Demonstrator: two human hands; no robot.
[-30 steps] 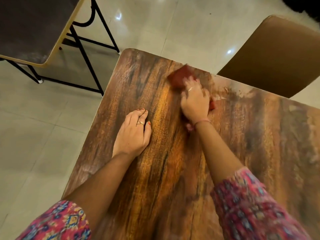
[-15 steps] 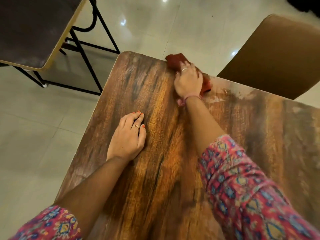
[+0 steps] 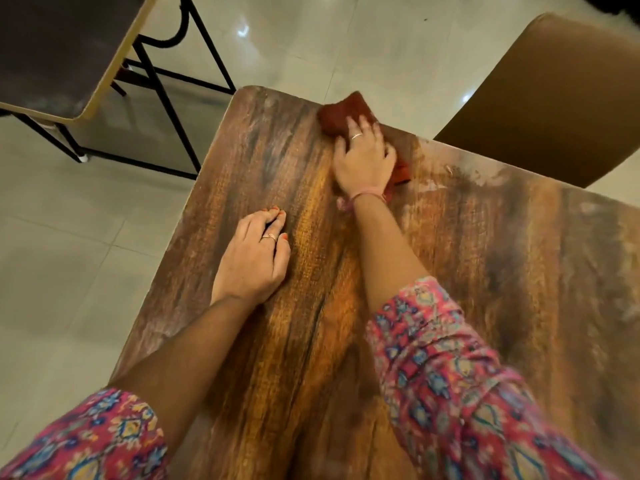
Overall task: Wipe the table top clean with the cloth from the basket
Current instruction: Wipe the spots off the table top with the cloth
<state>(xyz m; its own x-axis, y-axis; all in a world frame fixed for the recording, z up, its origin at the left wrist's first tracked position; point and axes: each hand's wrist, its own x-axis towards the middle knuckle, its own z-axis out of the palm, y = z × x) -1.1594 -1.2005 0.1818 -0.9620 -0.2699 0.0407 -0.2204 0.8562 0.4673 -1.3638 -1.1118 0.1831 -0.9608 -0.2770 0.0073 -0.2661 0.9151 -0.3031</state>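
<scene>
Right hand (image 3: 363,157) pressed on red cloth (image 3: 343,114) at far edge of wooden worktop (image 3: 502,271), fingers (image 3: 351,128) slightly curled over it. Cloth bunched, long axis running from far-left to near-right, protruding beyond fingertips. Left hand (image 3: 252,258) flat on worktop, fingers loosely together, holding nothing.
</scene>
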